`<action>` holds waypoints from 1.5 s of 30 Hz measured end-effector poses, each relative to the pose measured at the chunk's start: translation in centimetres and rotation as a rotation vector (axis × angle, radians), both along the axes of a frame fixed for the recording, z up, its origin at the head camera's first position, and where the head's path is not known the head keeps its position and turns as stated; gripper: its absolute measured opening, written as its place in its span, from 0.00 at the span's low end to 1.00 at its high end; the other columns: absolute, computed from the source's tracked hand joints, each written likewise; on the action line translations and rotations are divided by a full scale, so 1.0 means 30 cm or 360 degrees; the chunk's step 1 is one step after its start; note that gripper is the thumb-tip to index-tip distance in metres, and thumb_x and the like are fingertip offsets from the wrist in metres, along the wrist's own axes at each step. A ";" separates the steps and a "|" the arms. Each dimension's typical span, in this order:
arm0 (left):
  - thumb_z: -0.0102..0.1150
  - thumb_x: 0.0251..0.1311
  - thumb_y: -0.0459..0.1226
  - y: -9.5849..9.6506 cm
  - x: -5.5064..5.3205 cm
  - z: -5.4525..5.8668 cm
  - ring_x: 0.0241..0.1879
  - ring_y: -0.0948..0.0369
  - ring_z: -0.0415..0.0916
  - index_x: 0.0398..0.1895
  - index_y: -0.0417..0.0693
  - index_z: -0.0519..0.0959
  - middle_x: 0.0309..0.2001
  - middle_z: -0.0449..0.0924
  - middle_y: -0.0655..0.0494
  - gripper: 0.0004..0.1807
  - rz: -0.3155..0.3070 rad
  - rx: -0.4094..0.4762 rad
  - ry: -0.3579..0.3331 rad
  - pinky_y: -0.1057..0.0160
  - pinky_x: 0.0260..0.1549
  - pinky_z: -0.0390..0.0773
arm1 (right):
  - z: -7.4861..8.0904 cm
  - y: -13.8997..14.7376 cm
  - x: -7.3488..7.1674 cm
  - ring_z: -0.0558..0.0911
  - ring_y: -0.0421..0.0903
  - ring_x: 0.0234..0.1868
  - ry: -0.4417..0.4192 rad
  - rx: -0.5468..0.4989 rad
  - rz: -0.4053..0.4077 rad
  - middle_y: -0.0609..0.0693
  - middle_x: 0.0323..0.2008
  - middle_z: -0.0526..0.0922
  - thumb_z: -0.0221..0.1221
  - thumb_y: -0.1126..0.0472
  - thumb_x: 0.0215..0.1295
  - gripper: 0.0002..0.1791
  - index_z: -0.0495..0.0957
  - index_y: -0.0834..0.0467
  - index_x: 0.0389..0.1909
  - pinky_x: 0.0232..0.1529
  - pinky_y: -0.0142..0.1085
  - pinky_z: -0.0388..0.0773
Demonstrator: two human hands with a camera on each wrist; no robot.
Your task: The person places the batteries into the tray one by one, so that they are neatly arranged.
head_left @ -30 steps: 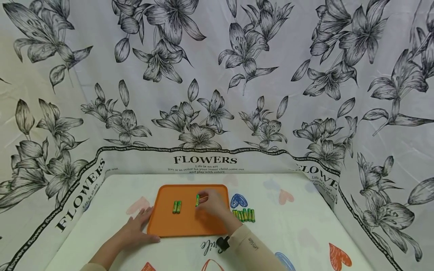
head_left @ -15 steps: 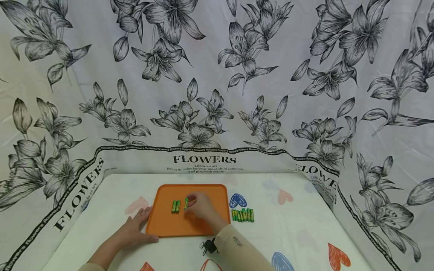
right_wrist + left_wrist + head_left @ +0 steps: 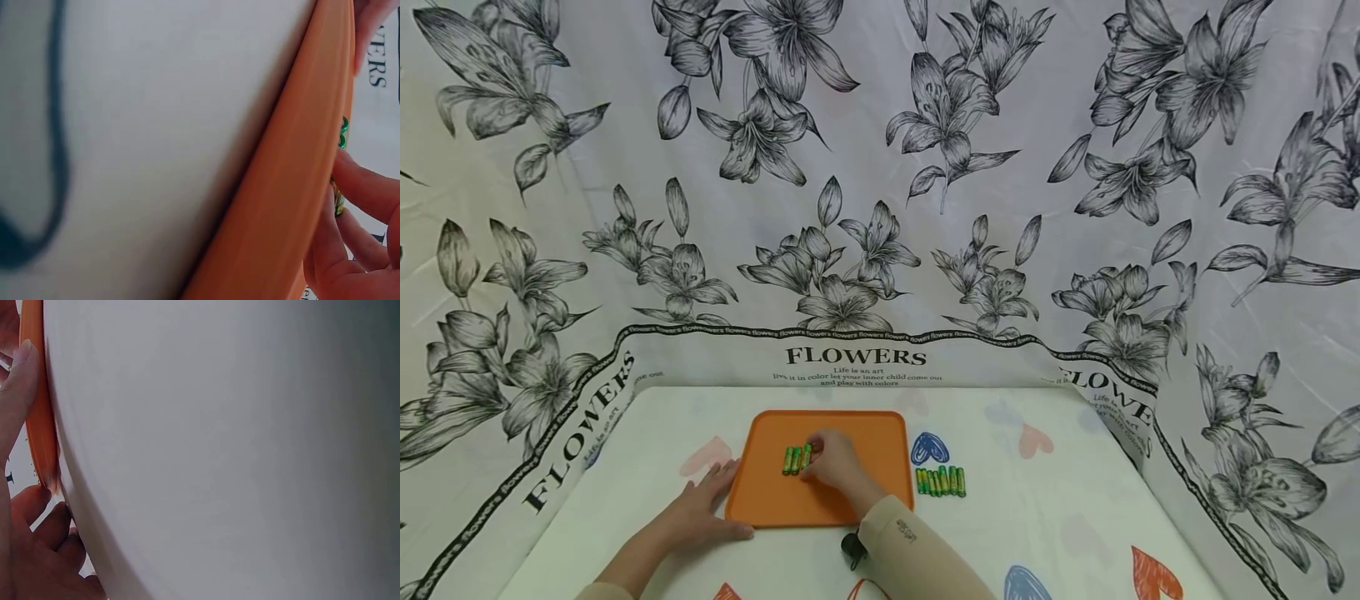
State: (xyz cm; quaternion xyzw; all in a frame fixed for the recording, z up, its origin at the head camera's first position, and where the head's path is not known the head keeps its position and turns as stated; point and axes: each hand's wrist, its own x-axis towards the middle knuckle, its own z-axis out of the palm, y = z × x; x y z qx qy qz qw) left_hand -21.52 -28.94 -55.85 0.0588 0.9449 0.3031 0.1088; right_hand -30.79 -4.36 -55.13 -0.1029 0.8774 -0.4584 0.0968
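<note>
An orange tray point(image 3: 880, 433) lies on the patterned tablecloth. My left hand point(image 3: 700, 506) rests against its left front corner with fingers spread; the left wrist view shows the thumb point(image 3: 22, 378) touching the tray's side. Over the tray, my right hand point(image 3: 837, 462) pinches a green battery point(image 3: 807, 455) between thumb and fingers. That battery stands just to the right of a pair of green batteries point(image 3: 792, 461) lying side by side on the tray. In the right wrist view, the tray wall point(image 3: 281, 162) hides part of the fingers and the held battery point(image 3: 339, 204).
Several more green batteries point(image 3: 940, 481) lie in a row on the tablecloth to the right of the tray. A small black object point(image 3: 853, 547) is at the right sleeve's cuff. Behind the table hangs a white flower-printed curtain point(image 3: 850, 367).
My right hand has carried the pinched battery leftward across the tray, up to the pair lying there. My left hand has stayed at the tray's corner.
</note>
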 end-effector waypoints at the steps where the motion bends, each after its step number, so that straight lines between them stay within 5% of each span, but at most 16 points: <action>1: 0.78 0.40 0.61 0.000 0.000 -0.001 0.78 0.33 0.40 0.79 0.40 0.54 0.79 0.51 0.36 0.67 0.0003 -0.0001 -0.0003 0.24 0.70 0.40 | -0.005 -0.002 -0.003 0.77 0.37 0.33 -0.0005 0.0001 -0.0005 0.45 0.35 0.82 0.80 0.70 0.41 0.30 0.82 0.59 0.49 0.37 0.31 0.80; 22: 0.78 0.40 0.61 0.009 0.000 0.000 0.77 0.33 0.40 0.79 0.39 0.53 0.78 0.51 0.35 0.68 -0.0001 -0.0006 -0.0011 0.25 0.70 0.39 | 0.000 -0.005 -0.006 0.76 0.40 0.35 -0.0020 0.0112 0.0027 0.46 0.37 0.80 0.81 0.68 0.41 0.31 0.83 0.57 0.51 0.39 0.34 0.81; 27: 0.79 0.40 0.60 0.004 0.006 0.002 0.77 0.33 0.40 0.79 0.39 0.54 0.78 0.52 0.36 0.67 -0.0013 0.0009 0.0018 0.24 0.70 0.39 | 0.019 -0.004 -0.002 0.80 0.42 0.40 -0.0092 0.0063 0.0025 0.46 0.41 0.82 0.81 0.68 0.41 0.34 0.81 0.56 0.54 0.43 0.37 0.84; 32: 0.79 0.39 0.60 0.002 0.005 0.006 0.78 0.33 0.40 0.79 0.38 0.54 0.78 0.52 0.35 0.68 -0.0011 0.0015 0.0020 0.25 0.70 0.39 | 0.043 0.005 0.002 0.80 0.42 0.39 -0.0174 -0.0116 0.0025 0.48 0.43 0.83 0.78 0.71 0.44 0.35 0.79 0.58 0.57 0.38 0.37 0.84; 45: 0.79 0.38 0.60 -0.002 0.006 0.002 0.78 0.33 0.40 0.79 0.38 0.54 0.78 0.51 0.35 0.68 0.0002 0.0022 0.0012 0.25 0.71 0.38 | 0.101 0.112 0.042 0.80 0.45 0.43 0.0101 -0.0148 0.0125 0.58 0.49 0.82 0.74 0.66 0.54 0.31 0.77 0.61 0.61 0.41 0.37 0.83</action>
